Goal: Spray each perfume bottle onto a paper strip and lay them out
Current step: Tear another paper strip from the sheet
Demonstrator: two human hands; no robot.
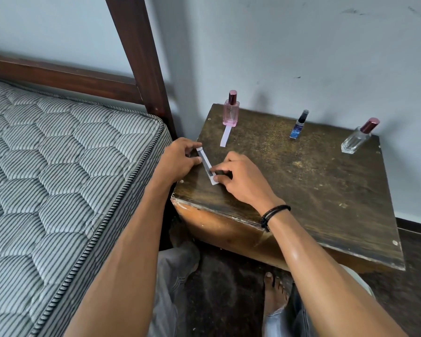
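Bare forearms reach over a dark floor to a scuffed dark wooden table [314, 181] beside a striped quilted mattress [58, 166]. Left hand [178, 159] and right hand [241, 178] pinch opposite ends of a white paper strip [206, 165]. Another white strip [225, 136] lies before a pink perfume bottle [231, 110]; a blue bottle [299, 125] and a clear bottle [357, 138] stand near the pale wall.

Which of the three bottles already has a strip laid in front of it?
The pink bottle at the left; a paper strip lies just before it. The blue bottle and clear bottle have none.
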